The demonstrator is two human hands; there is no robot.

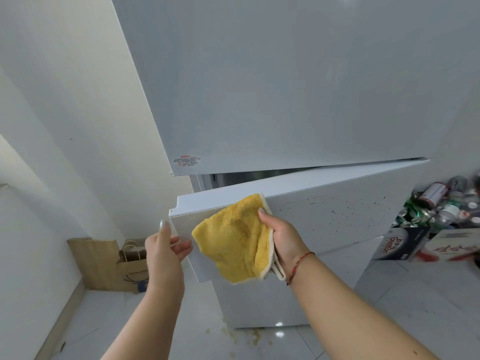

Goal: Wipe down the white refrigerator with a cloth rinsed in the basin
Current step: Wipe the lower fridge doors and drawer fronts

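Gripping a yellow cloth (235, 240) with a pale trim, the right hand (281, 236) holds it up against the front of the lower door (324, 216) of the white refrigerator (285, 87). The thumb lies over the cloth's upper edge and the fingers are curled behind it, so the cloth hangs in loose folds and covers the door's upper left part. A thin red string (298, 266) circles that wrist.

The left hand (163, 245) is at the free side edge of the lower door, thumb raised beside the corner and fingers relaxed and slightly bent, their tips touching the edge; it does not close round anything. The lower door stands ajar, swung out from the cabinet, with a dark gap showing between it and the upper door above. Dark specks dot the lower door's front to the right of the cloth. A small sticker (187, 161) with red and black print sits at the lower left corner of the upper door.

On the tiled floor (117, 320) to the left, a brown paper bag (132, 263) with handles leans by the wall next to a flat piece of cardboard (91, 261). Yellowish stains mark the floor just in front of the refrigerator's base. To the right, a cardboard box (405, 242) holds a heap of crushed cans and bottles (441, 203).
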